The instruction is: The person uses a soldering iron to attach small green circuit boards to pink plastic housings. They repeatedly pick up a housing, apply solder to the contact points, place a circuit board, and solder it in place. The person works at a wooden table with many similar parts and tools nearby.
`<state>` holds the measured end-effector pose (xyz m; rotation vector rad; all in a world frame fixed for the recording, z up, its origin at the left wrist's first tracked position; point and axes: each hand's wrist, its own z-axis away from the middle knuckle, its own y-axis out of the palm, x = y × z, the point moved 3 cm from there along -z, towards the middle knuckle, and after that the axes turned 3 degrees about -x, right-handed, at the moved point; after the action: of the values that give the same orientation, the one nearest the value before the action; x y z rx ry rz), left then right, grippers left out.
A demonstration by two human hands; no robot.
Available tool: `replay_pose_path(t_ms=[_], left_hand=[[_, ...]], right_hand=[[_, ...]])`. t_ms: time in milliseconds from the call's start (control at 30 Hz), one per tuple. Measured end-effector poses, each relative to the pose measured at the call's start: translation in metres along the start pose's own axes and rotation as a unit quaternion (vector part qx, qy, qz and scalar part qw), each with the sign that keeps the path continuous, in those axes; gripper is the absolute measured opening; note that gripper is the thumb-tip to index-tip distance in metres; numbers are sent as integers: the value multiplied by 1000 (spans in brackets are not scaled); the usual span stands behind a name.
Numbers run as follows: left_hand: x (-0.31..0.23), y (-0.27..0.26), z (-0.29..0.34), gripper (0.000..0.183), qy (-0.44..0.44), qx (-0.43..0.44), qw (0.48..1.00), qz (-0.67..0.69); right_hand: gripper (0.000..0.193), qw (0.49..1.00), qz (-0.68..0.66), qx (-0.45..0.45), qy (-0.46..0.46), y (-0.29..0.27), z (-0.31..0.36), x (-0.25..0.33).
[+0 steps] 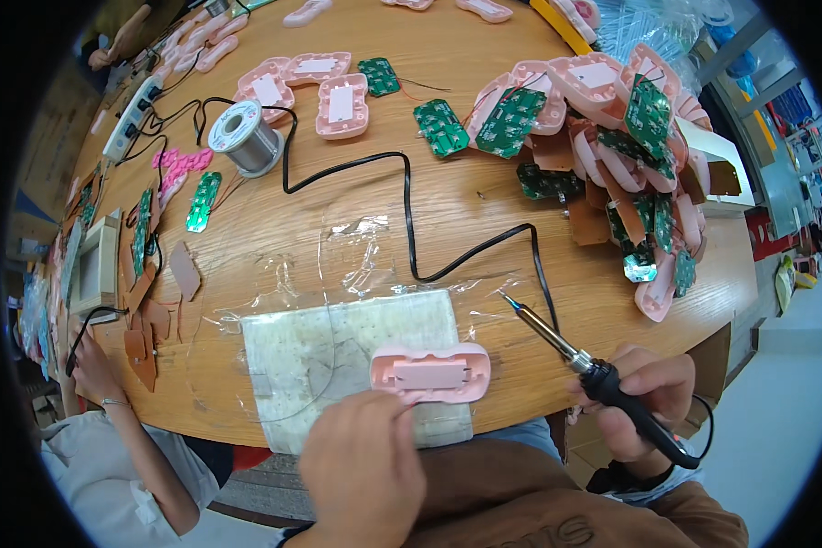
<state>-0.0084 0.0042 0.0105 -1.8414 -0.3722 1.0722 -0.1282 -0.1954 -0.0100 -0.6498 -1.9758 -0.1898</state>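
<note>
My right hand (653,393) grips a soldering iron (603,379) by its black handle, its metal tip pointing up and left above the table. My left hand (365,466) is closed at the near edge of a pink plastic shell (429,374); its fingertips are partly hidden, so what they pinch does not show clearly. The shell lies open side up on a pale work mat (292,356), with a flat rectangular panel inside. A thin strand curves across the mat to the left of the shell.
Pink shells and green circuit boards (511,119) pile up at the right. A solder spool (247,137) stands at the back left, near a power strip (130,119). A black cable (409,210) crosses the table. At the left is another person's arm (146,447).
</note>
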Motion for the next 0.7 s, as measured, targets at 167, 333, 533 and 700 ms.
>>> replay_pose_path(t_ms=[167,333,533,700], left_hand=[[2,-35,-3,4,-2,21,998,-51],[6,-53,-8,5,-13,106,974,-199],[20,-22,-2,14,-2,194,971,138],[17,3,-2,16,1,130,972,195]], right_hand=[[47,998,-22,61,-28,27,2,-20],[44,998,48,-10,-30,47,-5,-21],[37,997,65,14,-30,67,-10,-21],[46,999,2,8,-31,49,-12,-19]])
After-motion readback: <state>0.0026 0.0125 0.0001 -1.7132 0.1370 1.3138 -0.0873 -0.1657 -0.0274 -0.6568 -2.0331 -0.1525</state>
